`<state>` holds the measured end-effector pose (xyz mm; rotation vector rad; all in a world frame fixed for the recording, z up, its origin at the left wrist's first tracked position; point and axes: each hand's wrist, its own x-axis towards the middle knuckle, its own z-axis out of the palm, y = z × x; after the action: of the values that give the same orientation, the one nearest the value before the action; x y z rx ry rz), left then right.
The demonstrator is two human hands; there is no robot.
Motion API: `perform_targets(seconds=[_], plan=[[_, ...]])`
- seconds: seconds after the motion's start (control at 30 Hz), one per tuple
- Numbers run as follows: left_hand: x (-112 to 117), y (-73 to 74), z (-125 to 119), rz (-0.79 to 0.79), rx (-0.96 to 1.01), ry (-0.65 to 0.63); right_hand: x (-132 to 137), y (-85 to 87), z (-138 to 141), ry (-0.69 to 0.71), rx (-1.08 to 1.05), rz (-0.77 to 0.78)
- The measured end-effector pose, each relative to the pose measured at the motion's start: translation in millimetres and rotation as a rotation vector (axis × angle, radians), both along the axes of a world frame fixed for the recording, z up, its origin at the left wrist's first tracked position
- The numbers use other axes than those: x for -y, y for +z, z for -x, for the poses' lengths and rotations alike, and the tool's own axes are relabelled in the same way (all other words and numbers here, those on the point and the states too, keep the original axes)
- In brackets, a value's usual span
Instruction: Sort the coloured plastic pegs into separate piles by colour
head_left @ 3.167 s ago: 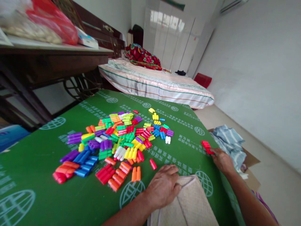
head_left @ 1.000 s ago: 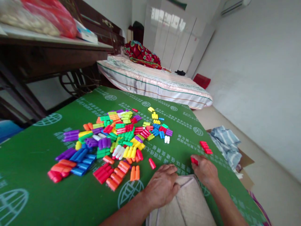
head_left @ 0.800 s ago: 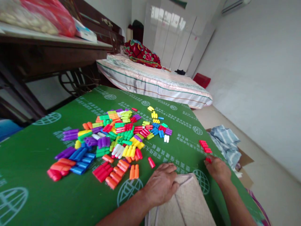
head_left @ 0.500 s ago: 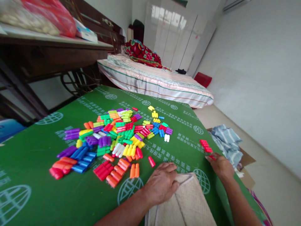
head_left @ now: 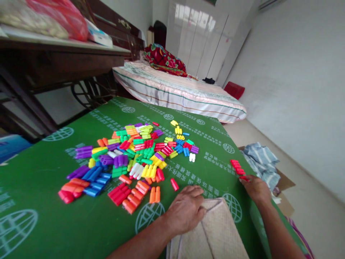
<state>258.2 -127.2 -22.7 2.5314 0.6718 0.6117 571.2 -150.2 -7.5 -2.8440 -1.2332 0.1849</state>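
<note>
My left hand (head_left: 184,208) is closed over the far edge of a beige cloth item (head_left: 207,230), its fingers bent at the rim. The cloth item looks stiff and folded, and its near end runs out of view. At the right side of the table, my right hand (head_left: 256,189) pinches a small red bullet-shaped plastic piece (head_left: 244,178). That piece lies at the near end of a short row of red plastic pieces (head_left: 236,166). A single red piece (head_left: 174,184) lies just beyond my left hand.
A large pile of coloured bullet-shaped pieces (head_left: 129,154) spreads over the green table (head_left: 88,226). Right of the table stands a cardboard box (head_left: 285,180) with striped cloth (head_left: 260,158). Beyond are a bed (head_left: 183,91) and, at left, a dark wooden stand (head_left: 67,64).
My right hand has shifted very slightly to the right, and the red piece at its fingertips shows more clearly. My left hand stays on the cloth. The whole view has moved a little.
</note>
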Motion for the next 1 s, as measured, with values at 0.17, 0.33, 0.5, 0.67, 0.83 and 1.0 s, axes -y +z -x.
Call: perform_targets(seconds=[0.17, 0.33, 0.5, 0.67, 0.83, 1.0], plan=[[0.1, 0.6, 0.3, -0.003, 0.003, 0.001, -3.9, 1.3, 0.6, -0.036, 0.02, 0.005], [-0.1, 0.7, -0.2, 0.001, -0.008, -0.002, -4.9, 2.5, 1.1, -0.012, 0.023, -0.007], [0.9, 0.8, -0.7, -0.01, 0.009, 0.01, -4.2, 2.6, 1.9, -0.01, 0.04, -0.026], [1.7, 2.3, -0.5, -0.003, -0.009, -0.005, -1.6, 1.5, 2.3, 0.008, 0.066, -0.011], [2.4, 1.8, -0.8, -0.003, -0.039, -0.03, -0.4, -1.4, -2.1, 0.019, 0.063, -0.002], [3.8, -0.6, -1.3, -0.002, -0.035, -0.017, 2.6, 5.2, 6.7, 0.02, 0.08, 0.012]])
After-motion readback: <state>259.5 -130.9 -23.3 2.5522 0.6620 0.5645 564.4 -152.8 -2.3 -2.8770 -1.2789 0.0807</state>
